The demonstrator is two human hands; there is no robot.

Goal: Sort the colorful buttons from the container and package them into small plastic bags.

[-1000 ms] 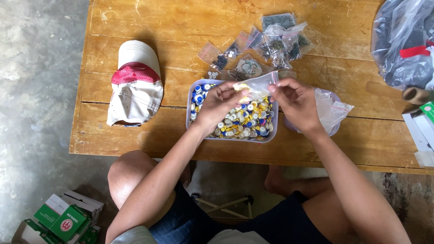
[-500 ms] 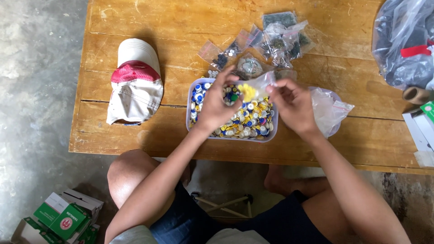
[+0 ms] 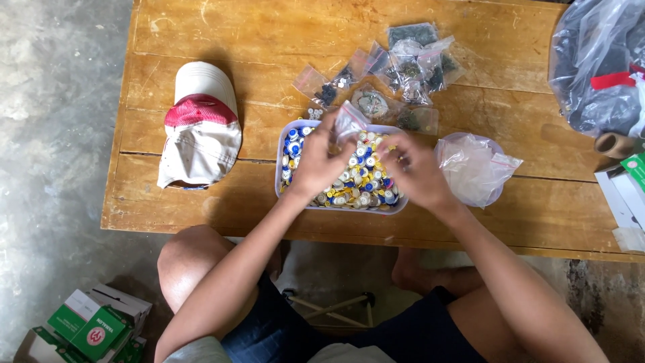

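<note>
Since the earlier frame your left hand (image 3: 321,161) has lifted the small clear bag (image 3: 349,123) higher, to the far edge of the tray, and your right hand (image 3: 411,171) has let go of it and dropped lower over the buttons. You now pinch that small clear bag between the thumb and fingers of your left hand, its mouth pointing away from you, above the far rim of the pale plastic tray (image 3: 281,176). Your right hand hovers over the right half of the tray with its fingers curled together; you cannot tell whether they pinch anything. The tray sits at the near middle of the wooden table (image 3: 201,27) and is heaped with blue, yellow and white buttons (image 3: 356,181). Just right of the tray lies a bowl lined with a crumpled clear bag (image 3: 474,168). Beyond the tray, a cluster of small filled bags (image 3: 396,74) is spread on the boards. A white and red cap (image 3: 200,124) rests to the left, well apart from your hands. On the floor at the near left stand green and white boxes (image 3: 94,329).
</note>
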